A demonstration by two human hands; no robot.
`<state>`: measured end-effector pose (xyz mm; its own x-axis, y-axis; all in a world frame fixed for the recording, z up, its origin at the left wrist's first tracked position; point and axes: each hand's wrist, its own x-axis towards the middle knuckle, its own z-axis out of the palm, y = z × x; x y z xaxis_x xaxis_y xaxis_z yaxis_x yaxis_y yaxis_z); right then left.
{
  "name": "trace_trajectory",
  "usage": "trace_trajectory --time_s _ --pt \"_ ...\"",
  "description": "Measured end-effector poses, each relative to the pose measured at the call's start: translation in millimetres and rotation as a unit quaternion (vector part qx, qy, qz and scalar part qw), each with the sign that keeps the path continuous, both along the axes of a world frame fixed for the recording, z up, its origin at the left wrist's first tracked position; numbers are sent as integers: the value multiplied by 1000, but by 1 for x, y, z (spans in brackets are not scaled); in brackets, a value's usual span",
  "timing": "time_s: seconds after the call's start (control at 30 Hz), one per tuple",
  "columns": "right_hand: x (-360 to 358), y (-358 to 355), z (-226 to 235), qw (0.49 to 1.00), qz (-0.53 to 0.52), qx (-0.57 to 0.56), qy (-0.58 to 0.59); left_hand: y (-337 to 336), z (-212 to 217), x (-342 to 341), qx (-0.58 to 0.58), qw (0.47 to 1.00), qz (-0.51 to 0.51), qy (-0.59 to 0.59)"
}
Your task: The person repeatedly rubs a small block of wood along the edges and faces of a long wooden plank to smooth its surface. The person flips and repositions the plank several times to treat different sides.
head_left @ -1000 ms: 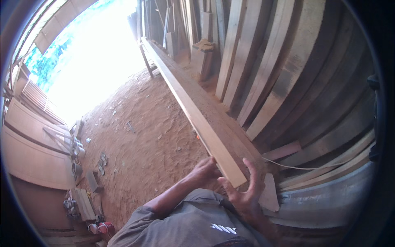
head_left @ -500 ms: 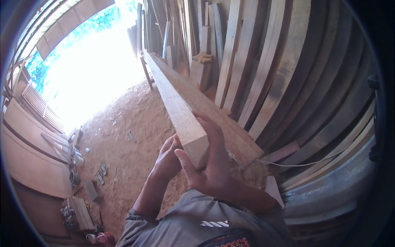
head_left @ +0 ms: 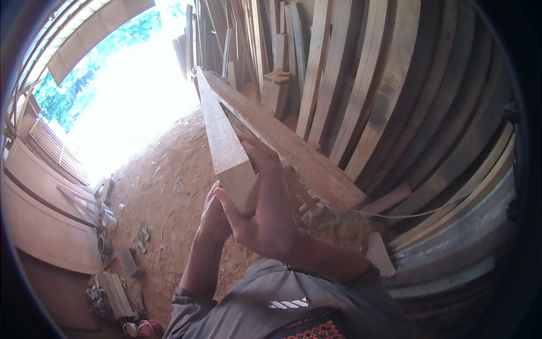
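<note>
While the 2 hands hold its near end, the long wood beam (head_left: 221, 138) points away from the body, toward the bright opening. The flat end of the beam faces the person, up in front of the shirt (head_left: 243, 305). The right hand (head_left: 271, 209) is curled around the right side of the beam, and its thumb reaches across just below the flat end. The left hand (head_left: 212, 213) holds the beam from the left side, low down. Part of it is hidden, so I cannot tell where all its fingers are.

The beam is to the left of the bench (head_left: 322, 169), a long, dusty board. Their far ends come close together, but I cannot tell if the beam rests there.

On the right, lots of tall boards (head_left: 361, 85) lean in a row. A thin, pale cord (head_left: 420, 216) runs in front of them, and a pale bit of wood (head_left: 381, 255) is near the right arm. The floor (head_left: 169, 175) is brown and dusty. A pair of sandals (head_left: 142, 236) lies on it, to the left. Farther left are some buckets (head_left: 106, 220) and big brown panels (head_left: 53, 220). A red thing (head_left: 150, 327) sits low down, near the left sleeve.
</note>
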<state>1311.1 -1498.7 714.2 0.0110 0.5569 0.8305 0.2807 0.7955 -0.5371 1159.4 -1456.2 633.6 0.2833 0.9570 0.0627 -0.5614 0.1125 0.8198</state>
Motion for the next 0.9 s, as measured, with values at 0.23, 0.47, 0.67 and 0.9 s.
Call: trace_trajectory --time_s 0.23,0.47,0.67,0.9 --pt "-7 -4 -1 1000 -8 -10 10 -8 26 8 50 994 2 100" --pt "1 -1 -7 998 42 -35 32 -23 34 16 -10 998 5 60" --pt "25 7 -7 1000 11 7 4 -16 31 42 -14 999 -9 -27" --pt "51 19 3 999 25 -11 20 -1 41 67 35 981 43 187"
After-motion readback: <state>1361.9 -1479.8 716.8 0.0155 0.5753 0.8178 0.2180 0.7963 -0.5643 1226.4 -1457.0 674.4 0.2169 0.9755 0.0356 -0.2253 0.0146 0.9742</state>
